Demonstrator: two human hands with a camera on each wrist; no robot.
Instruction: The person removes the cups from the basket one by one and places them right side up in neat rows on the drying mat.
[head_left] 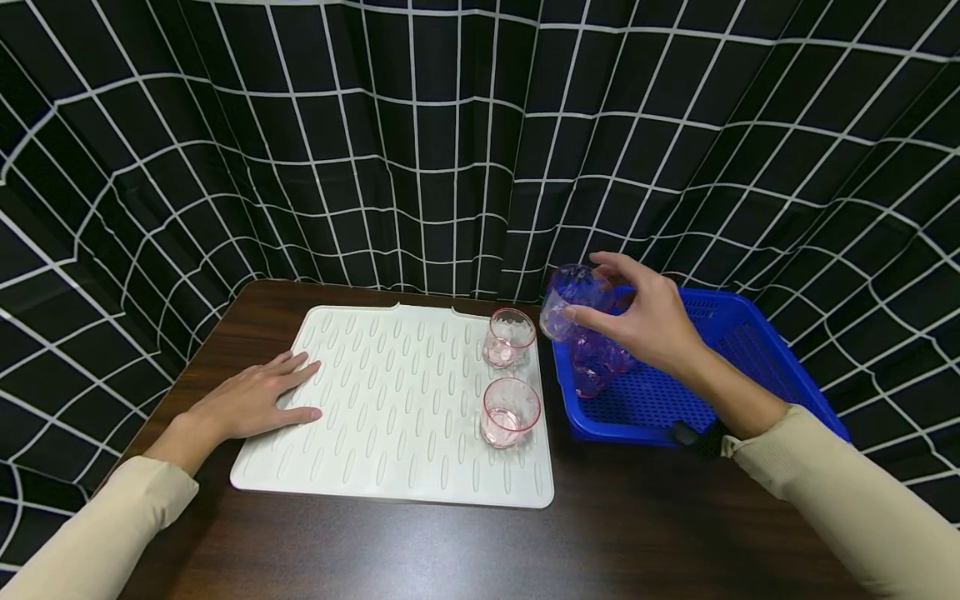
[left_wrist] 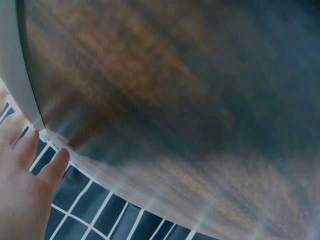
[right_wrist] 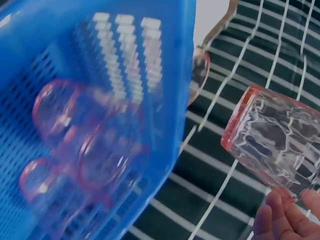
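My right hand (head_left: 651, 321) pinches a clear drinking glass (head_left: 558, 317) between thumb and fingers, over the left rim of a blue plastic basket (head_left: 622, 431). In the right wrist view the held glass (right_wrist: 280, 137) shows a rippled wall and a pinkish-red rim. More pink-tinted glasses (right_wrist: 107, 155) lie inside the basket. Two similar glasses, a far one (head_left: 510, 333) and a near one (head_left: 510, 412), stand upright along the right side of a white ridged mat (head_left: 360, 475). With fingers spread, my left hand (head_left: 251, 400) rests on the mat's left edge.
The mat and basket sit side by side on a dark brown wooden table (head_left: 420, 546). A black curtain with white grid lines (head_left: 420, 150) hangs right behind the table's far edge and around both sides. A small dark object (head_left: 686, 433) shows under my right wrist.
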